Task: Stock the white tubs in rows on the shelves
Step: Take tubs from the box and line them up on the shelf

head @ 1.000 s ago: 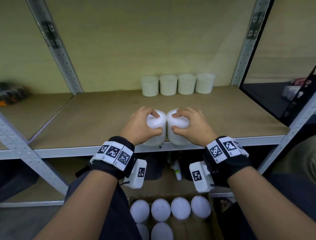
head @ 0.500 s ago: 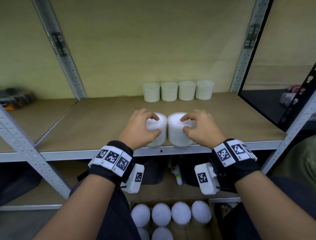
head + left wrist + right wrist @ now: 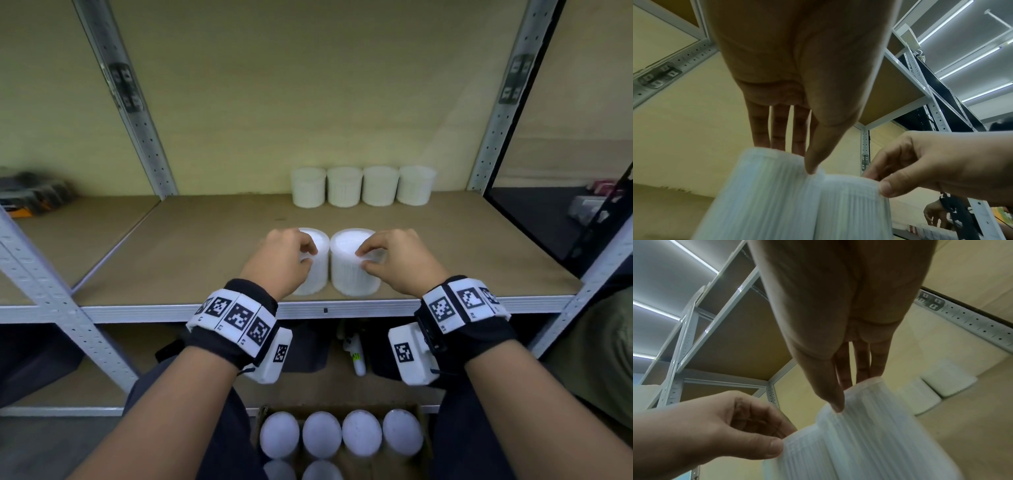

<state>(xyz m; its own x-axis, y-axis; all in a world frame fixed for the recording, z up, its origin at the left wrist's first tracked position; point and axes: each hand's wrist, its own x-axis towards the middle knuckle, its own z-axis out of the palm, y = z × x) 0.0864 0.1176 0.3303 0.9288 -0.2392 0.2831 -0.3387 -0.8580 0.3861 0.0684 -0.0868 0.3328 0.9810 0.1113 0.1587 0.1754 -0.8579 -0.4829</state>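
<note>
Two ribbed white tubs stand side by side on the shelf board (image 3: 205, 260), just behind its front edge. My left hand (image 3: 306, 255) pinches the rim of the left tub (image 3: 317, 274) between thumb and curled fingers. My right hand (image 3: 363, 258) pinches the rim of the right tub (image 3: 349, 277) the same way. The left wrist view shows my thumb on the left tub (image 3: 760, 194), fingers behind it, with the right tub (image 3: 851, 207) alongside. The right wrist view shows the right tub (image 3: 879, 443) under my thumb. Both tubs look blurred there.
Several white tubs (image 3: 363, 186) stand in a row at the back of the shelf, right of centre. Below, a cardboard box (image 3: 424, 428) holds more white tubs. Grey shelf uprights (image 3: 137, 113) stand left and right. Dark items (image 3: 30, 195) lie on the neighbouring left shelf.
Both tubs have gone from the shelf's front lip to standing a little further in on the board. My hands went from wrapping the tub tops to pinching their rims.
</note>
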